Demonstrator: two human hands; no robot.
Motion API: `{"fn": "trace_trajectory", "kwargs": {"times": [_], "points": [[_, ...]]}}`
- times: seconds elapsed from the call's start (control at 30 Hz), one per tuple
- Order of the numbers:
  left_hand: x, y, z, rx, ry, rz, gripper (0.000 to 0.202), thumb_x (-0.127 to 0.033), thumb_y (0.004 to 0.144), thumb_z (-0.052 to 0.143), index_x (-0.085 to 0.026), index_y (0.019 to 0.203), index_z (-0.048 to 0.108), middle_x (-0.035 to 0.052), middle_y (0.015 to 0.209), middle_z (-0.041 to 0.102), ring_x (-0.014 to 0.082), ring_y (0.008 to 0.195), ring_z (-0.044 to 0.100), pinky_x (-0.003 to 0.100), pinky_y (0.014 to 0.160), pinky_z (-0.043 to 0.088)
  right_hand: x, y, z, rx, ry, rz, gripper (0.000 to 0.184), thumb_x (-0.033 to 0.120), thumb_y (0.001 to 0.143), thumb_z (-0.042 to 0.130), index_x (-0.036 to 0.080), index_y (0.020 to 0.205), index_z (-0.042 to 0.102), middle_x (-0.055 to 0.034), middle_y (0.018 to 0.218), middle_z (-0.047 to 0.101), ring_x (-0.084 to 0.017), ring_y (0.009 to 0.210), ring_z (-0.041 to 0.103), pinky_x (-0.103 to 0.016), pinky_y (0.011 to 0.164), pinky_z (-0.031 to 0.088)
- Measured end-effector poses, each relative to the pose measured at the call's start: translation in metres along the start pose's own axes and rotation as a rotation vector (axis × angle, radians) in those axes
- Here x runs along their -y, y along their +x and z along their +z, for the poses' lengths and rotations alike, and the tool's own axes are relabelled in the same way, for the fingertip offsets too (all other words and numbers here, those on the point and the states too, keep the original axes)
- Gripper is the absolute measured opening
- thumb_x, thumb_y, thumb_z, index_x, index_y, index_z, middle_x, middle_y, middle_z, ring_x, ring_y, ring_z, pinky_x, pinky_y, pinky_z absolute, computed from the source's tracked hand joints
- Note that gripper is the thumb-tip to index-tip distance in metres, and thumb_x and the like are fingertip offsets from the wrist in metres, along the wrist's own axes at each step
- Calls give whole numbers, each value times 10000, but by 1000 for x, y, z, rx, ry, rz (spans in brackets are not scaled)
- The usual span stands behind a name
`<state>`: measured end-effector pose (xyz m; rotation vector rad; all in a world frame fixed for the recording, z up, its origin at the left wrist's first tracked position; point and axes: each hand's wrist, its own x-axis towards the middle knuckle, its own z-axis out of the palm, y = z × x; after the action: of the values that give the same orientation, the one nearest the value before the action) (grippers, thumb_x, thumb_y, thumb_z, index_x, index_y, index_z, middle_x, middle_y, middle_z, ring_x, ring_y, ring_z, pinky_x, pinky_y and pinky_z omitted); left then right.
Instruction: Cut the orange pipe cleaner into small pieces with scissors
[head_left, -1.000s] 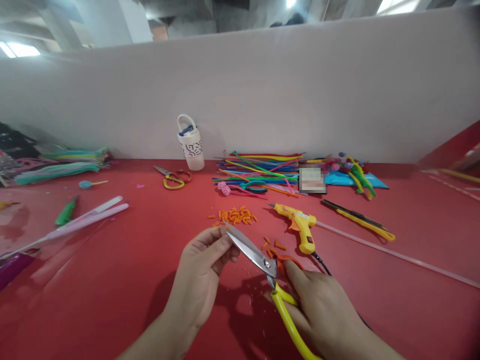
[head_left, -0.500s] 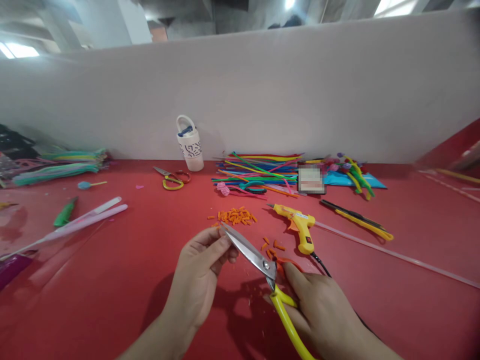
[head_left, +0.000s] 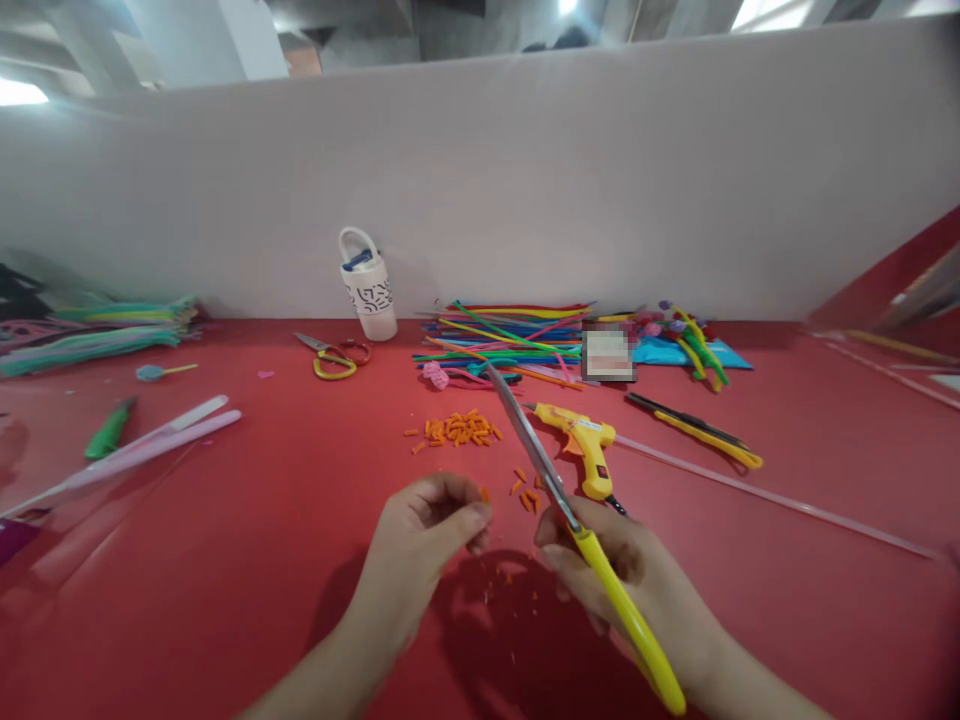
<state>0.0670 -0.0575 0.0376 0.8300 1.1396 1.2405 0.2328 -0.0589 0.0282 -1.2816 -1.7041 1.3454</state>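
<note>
Our left hand (head_left: pixel 424 535) closes thumb against fingers on an orange piece (head_left: pixel 484 494); only its end shows, so we cannot tell its long axis. Our right hand (head_left: pixel 660 565) curls round the handles of the large scissors (head_left: pixel 596 562), held above the red table (head_left: pixel 262 540). Their tips point to 11 o'clock, the long axis running back to a yellow handle at 5; we see them nearly edge-on and cannot tell whether the blades part. The tips stay clear of our left hand. Our forearms enter from between 7 and 8 and from between 4 and 5.

From between our hands, a few loose orange bits (head_left: pixel 531 500) lie at 12, a pile of orange pieces (head_left: pixel 459 430) at 11, and a yellow glue gun (head_left: pixel 592 435) at 1. Farther out, colourful fuzzy stems (head_left: pixel 510 330) lie at 12 by the wall (head_left: pixel 480 200). At 11 stands a white bottle (head_left: pixel 373 295), its contents hidden from us; a second pair of scissors (head_left: pixel 335 376) lies near it, between 10 and 11
</note>
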Motion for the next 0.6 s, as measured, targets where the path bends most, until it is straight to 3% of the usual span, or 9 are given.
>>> {"fn": "trace_trajectory", "kwargs": {"times": [0.1, 0.17, 0.37, 0.6], "points": [[7, -3, 5, 61, 171, -36, 62, -143, 578, 627, -143, 603, 570, -38, 503, 517, 82, 453, 464, 198, 472, 381, -3, 0, 1, -8, 195, 109, 198, 387, 749, 484, 200, 814, 470, 94, 461, 371, -52, 354, 288, -171, 338, 243], [13, -5, 8, 111, 263, -18, 41, -136, 588, 603, -149, 590, 564, -39, 498, 495, 83, 453, 445, 191, 453, 360, -3, 0, 1, -18, 262, 124, 213, 390, 725, 520, 201, 811, 475, 95, 462, 376, -52, 358, 299, -164, 329, 239], [22, -9, 15, 137, 423, 89, 43, -123, 576, 581, -159, 554, 572, -11, 573, 515, 111, 522, 469, 210, 511, 386, 8, 0, 0, -25, 147, 114, 150, 275, 654, 547, 194, 608, 430, 92, 445, 381, -40, 347, 309, -163, 329, 256], [21, -8, 12, 172, 435, 65, 63, -130, 610, 547, -164, 560, 561, -27, 520, 485, 97, 492, 433, 194, 489, 362, 5, 0, 0, -48, 187, 128, 173, 339, 719, 479, 206, 627, 417, 104, 391, 349, -51, 313, 325, -176, 330, 273]]}}
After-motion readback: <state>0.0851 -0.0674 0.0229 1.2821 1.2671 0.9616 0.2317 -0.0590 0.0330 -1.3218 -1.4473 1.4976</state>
